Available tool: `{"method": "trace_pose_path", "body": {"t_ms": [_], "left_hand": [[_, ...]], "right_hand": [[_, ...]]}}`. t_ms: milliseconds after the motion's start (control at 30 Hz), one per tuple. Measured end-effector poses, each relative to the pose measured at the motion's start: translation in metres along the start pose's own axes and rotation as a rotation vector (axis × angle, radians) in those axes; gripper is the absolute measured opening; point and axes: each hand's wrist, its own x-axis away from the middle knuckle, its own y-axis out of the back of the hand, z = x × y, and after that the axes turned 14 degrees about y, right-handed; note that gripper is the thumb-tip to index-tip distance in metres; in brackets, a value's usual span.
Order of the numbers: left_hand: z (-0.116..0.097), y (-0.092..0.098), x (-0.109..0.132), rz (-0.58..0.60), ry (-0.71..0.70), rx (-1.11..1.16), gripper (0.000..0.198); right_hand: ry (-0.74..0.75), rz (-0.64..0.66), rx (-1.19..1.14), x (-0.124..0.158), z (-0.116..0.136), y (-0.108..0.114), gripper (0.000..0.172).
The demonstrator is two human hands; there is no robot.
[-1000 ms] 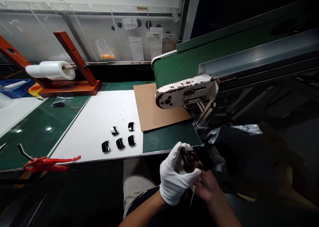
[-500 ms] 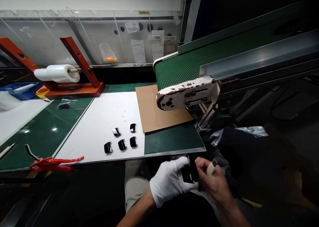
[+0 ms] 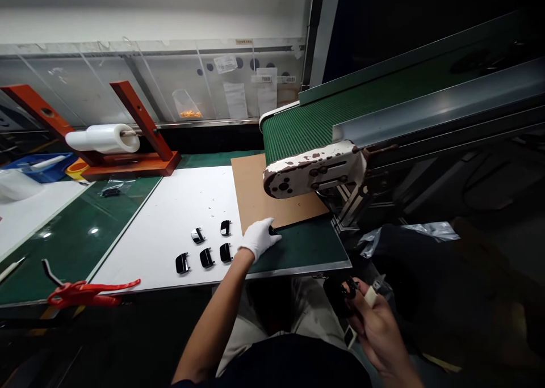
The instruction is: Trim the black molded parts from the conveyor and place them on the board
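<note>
My left hand point(image 3: 259, 239), in a white glove, reaches over the green mat at the edge of the white board point(image 3: 170, 218). Its fingertips are shut on a small black glossy piece point(image 3: 271, 230), mostly hidden. Next to the hand, several black glossy clips point(image 3: 225, 252) lie in two rows on the board. Low at the right, my right hand point(image 3: 377, 325), bare with a pale finger cot, is shut on a dark part point(image 3: 338, 294). A small black-and-white piece point(image 3: 349, 337) hangs below those fingers. The dark part is partly hidden by the fingers.
A brown cardboard sheet point(image 3: 264, 195) lies under the end of a green conveyor belt point(image 3: 306, 127), whose chipped white end bracket point(image 3: 313, 169) overhangs it. A white film roll point(image 3: 102, 138) sits on an orange stand at the back left. A red strap tool point(image 3: 85, 293) lies at the front left.
My hands have separated. The left hand has moved forward from my lap onto the table beside the clips, and the right hand has dropped lower to the right.
</note>
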Motion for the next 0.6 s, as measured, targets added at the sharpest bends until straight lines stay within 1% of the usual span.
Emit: {"method": "trace_pose_path", "body": {"t_ms": [67,100,167,233,300,333,400,433,467,500,533,600], "left_hand": [[0.004,0.001,-0.019,-0.009,0.013,-0.027,0.031],[0.005,0.000,-0.023,-0.017,0.015,-0.032,0.031],[0.005,-0.001,-0.019,-0.040,0.013,-0.020,0.039],[0.001,-0.003,-0.001,-0.055,-0.003,0.017,0.057],[-0.007,-0.006,0.030,-0.027,-0.053,0.065,0.076],[-0.012,-0.008,0.048,0.011,-0.103,0.097,0.084],[-0.023,-0.015,0.083,0.111,-0.256,0.175,0.102],[-0.029,-0.019,0.098,0.151,-0.359,0.248,0.110],[-0.034,-0.023,0.110,0.168,-0.448,0.308,0.115],[-0.037,-0.028,0.118,0.165,-0.526,0.359,0.118],[-0.040,-0.032,0.124,0.139,-0.578,0.389,0.115],[-0.042,-0.038,0.127,0.059,-0.617,0.369,0.101]], "right_hand": [[-0.051,-0.047,-0.055,-0.003,0.001,-0.002,0.036],[-0.066,-0.062,-0.078,-0.004,0.001,-0.002,0.038],[-0.090,-0.093,-0.113,-0.007,0.002,-0.001,0.041],[-0.119,-0.122,-0.150,-0.009,0.003,0.000,0.043],[-0.149,-0.134,-0.177,-0.010,0.003,0.000,0.045],[-0.164,-0.134,-0.186,-0.011,0.003,-0.001,0.045],[-0.192,-0.128,-0.193,-0.011,0.002,-0.005,0.046],[-0.206,-0.120,-0.192,-0.011,0.001,-0.007,0.046],[-0.219,-0.113,-0.189,-0.010,0.000,-0.009,0.046],[-0.230,-0.104,-0.182,-0.010,-0.002,-0.011,0.046],[-0.241,-0.095,-0.172,-0.010,-0.003,-0.012,0.046],[-0.255,-0.078,-0.146,-0.009,-0.006,-0.012,0.047]]}}
